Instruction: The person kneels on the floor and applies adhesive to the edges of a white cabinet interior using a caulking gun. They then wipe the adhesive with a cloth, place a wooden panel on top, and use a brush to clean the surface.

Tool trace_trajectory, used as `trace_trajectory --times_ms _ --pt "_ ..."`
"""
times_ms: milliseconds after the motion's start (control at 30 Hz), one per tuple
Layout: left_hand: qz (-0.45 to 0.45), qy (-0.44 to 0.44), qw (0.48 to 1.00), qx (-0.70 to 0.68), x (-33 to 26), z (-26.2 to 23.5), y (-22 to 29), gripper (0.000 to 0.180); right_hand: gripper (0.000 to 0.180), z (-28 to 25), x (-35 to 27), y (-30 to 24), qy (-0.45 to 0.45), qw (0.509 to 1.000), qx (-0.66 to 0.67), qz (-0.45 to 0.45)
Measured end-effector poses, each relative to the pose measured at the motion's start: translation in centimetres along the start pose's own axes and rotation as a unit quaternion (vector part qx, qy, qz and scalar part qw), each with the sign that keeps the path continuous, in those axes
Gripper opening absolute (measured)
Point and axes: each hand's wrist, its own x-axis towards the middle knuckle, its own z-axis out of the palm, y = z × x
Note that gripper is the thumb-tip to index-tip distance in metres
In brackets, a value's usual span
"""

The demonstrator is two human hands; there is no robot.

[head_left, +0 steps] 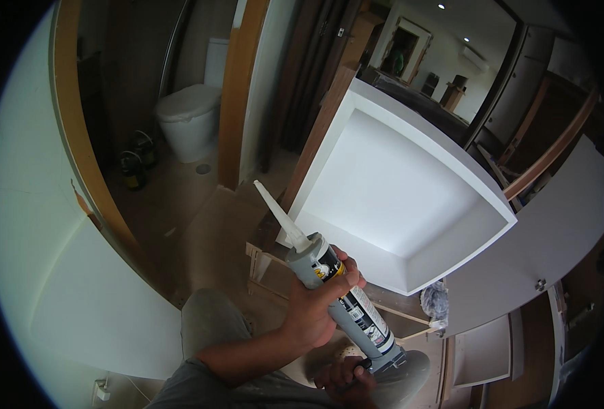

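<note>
My left hand (pixel 315 307) is wrapped round the barrel of a grey caulking gun (pixel 349 323), which carries a sealant cartridge (pixel 368 315) with a black, white and yellow label. Its long pale nozzle (pixel 279 213) tilts up toward the far left. At the lower, rear end of the gun my right hand (pixel 346 377) is closed about the dark handle; its fingers show only in part. Just beyond the gun lies a white open-fronted box (pixel 411 184), its hollow side facing up. The nozzle tip is apart from the box, at its left.
A toilet (pixel 191 119) stands through a wooden doorway (pixel 242 88) at the far left. A mirror (pixel 445 54) rises behind the box. Crumpled clear plastic (pixel 435 301) lies by the box's near right corner. A grey panel (pixel 533 225) and an open drawer (pixel 482 356) are at the right.
</note>
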Motion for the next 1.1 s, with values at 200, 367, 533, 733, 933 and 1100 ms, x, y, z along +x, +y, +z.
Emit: trace_trajectory --times_ms 200,367,533,733,933,1100 --pt "0.0 0.0 1.0 0.002 -0.4 0.0 -0.3 0.03 0.036 0.2 -0.1 -0.2 0.005 1.0 -0.002 0.005" --pt "-0.002 0.036 0.999 0.031 -0.1 -0.4 -1.1 0.032 0.037 1.7 0.5 -0.8 0.083 0.996 0.015 0.032" --pt "0.064 0.055 0.99 0.115 1.7 -2.3 -3.1 0.036 0.041 0.7 0.8 -3.8 0.26 0.903 -0.245 0.239" --pt "0.072 0.023 0.93 0.359 1.4 -5.1 -6.0 0.033 0.033 4.3 3.2 -10.8 0.218 0.828 -0.515 0.032" --pt "0.147 -0.064 0.883 0.441 0.1 -5.2 -7.7 0.035 0.043 13.9 10.0 -13.8 0.112 0.762 -0.589 -0.243" --pt "0.164 -0.049 0.872 0.459 -0.2 -5.4 -7.7 0.036 0.037 15.9 12.4 -13.5 0.103 0.737 -0.616 -0.258"
